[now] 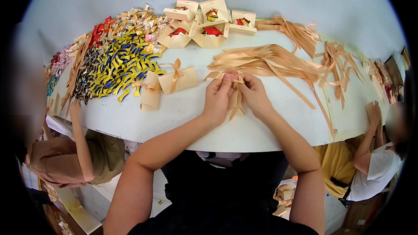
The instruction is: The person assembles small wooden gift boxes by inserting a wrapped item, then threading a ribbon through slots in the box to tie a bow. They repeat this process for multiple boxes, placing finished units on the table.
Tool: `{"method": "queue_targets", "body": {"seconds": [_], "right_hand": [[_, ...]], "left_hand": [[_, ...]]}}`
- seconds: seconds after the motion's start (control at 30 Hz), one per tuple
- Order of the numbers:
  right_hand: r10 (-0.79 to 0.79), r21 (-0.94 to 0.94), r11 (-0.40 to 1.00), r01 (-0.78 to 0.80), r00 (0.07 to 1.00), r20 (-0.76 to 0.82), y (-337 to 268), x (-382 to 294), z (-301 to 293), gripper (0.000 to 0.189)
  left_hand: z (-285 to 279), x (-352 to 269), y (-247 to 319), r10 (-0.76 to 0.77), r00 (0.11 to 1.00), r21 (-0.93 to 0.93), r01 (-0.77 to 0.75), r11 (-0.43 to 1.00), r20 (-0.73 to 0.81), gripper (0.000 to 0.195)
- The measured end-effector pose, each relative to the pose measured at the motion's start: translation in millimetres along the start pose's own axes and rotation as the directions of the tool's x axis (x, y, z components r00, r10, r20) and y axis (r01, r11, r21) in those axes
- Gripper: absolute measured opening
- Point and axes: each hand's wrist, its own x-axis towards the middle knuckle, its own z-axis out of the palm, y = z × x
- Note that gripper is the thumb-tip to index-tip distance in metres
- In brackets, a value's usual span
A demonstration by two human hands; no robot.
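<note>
My left hand (218,96) and my right hand (255,93) meet over a small cream paper box (232,100), each pinching a peach satin ribbon (239,95) at its top. One ribbon end points left past my left hand, and another hangs down over the box. My fingers partly hide the box and the knot area. To the left lie two closed cream boxes, one upright (151,96) and one on its side (186,79), both tied with peach ribbon bows. Beyond my right hand lies a bundle of loose peach ribbons (267,60).
Open cream boxes (210,40) holding wrapped sweets stand at the back. A pile of yellow-and-blue wrapped sweets (127,62) spreads on the left, beside other sweets. More ribbons (336,62) lie right. Co-workers sit left (58,160) and right (375,169). The white table's edge (228,148) curves before me.
</note>
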Motion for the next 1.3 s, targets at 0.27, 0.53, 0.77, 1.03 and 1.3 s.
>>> {"method": "queue_targets", "body": {"seconds": [0.27,0.53,0.77,1.03,1.3], "right_hand": [[0.121,0.548,0.825,-0.135,0.991,0.063,-34,-4,-5,0.017],[-0.039,0.797,0.597,-0.098,0.988,0.150,-34,0,-18,0.034],[0.057,0.161,0.985,-0.054,0.998,-0.017,-8,10,-39,0.050],[0.073,-0.316,0.948,0.027,0.951,0.301,-33,4,-52,0.039],[-0.386,-0.452,0.778,0.436,0.900,0.202,-15,-3,-27,0.013]], "left_hand": [[-4,9,12,-0.067,0.998,-0.086,0.068,0.994,0.015,0.033],[-14,16,24,-0.223,0.974,-0.237,0.209,0.949,-0.034,0.037],[-39,35,25,-0.196,0.959,-0.047,0.190,0.981,-0.205,0.035],[-49,23,28,-0.070,0.990,0.593,0.129,0.795,-0.122,0.030],[-29,-1,39,0.625,0.712,0.941,-0.314,-0.126,0.322,0.050]]}}
